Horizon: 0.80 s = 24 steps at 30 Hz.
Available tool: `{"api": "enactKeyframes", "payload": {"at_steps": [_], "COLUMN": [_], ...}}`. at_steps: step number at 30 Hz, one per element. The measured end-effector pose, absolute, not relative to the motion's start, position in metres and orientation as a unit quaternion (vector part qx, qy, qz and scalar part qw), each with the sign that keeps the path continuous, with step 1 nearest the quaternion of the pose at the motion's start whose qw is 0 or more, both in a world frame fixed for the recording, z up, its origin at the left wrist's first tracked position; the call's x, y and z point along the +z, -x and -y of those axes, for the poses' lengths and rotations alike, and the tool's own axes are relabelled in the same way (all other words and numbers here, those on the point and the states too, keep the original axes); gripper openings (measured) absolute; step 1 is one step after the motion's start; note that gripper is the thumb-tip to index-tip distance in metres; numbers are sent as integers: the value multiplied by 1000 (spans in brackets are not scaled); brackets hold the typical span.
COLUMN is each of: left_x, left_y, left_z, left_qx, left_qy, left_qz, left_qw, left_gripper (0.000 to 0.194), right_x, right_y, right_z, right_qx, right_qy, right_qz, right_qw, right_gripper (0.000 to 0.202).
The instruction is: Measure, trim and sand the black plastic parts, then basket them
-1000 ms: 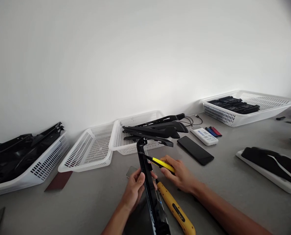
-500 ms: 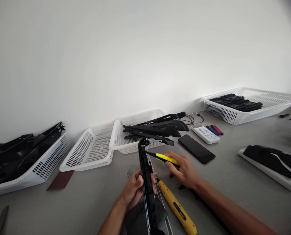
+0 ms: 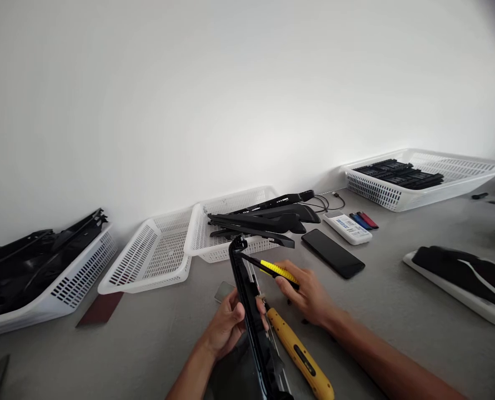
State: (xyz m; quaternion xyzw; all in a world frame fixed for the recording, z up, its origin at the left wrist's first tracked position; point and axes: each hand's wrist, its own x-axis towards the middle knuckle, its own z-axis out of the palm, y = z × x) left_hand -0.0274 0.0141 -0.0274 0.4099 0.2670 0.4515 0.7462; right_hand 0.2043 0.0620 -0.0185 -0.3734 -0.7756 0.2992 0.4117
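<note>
My left hand (image 3: 226, 328) grips a long glossy black plastic strip (image 3: 249, 311) that stands on edge and runs from the bottom of the view up to a hooked end near the baskets. My right hand (image 3: 309, 297) holds a thin tool with a yellow grip (image 3: 277, 271), its dark tip touching the strip close to the upper end. A yellow utility knife (image 3: 299, 355) lies on the grey table just right of the strip, under my right wrist.
White baskets line the wall: one with black parts at left (image 3: 43, 294), an empty one (image 3: 151, 255), one with long black strips (image 3: 230, 228), one far right (image 3: 422, 180). A black phone (image 3: 333, 254), a white remote (image 3: 347, 228), pens and a white tray (image 3: 459, 289) lie to the right.
The strip's top has tilted slightly left, and my right hand with the yellow-grip tool has followed it a little left. The view has shifted slightly.
</note>
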Motion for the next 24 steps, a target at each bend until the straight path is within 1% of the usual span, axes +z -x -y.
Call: {"api": "enactKeyframes", "payload": {"at_steps": [7,11,14,19,24], "left_x": [-29,-29,-29,-29,-30], "left_y": [27,26,26,26,26], "left_z": [-14,-14,-14,-14,-14], "left_qx": [441,447,451,446,439], "left_qy": [-408,-406,-405,-408,-412], "left_qz": [-287,-285,-285,-282,-283], "left_qw": [746,745,742,745,747], "left_gripper": [63,59,57,58,60], "right_x": [-17,-16,-17,-21,-21], "right_y": [-206,-206,-206,-206,-206], "right_z": [-63,-63,-64,-65,-65], "right_qx": [294,299,291,296,291], "right_qy": [376,361,376,360,371], "right_qz": [774,789,779,789,781], "right_qw": [418,397,409,400,410], "right_gripper": [28,28,28,29,29]}}
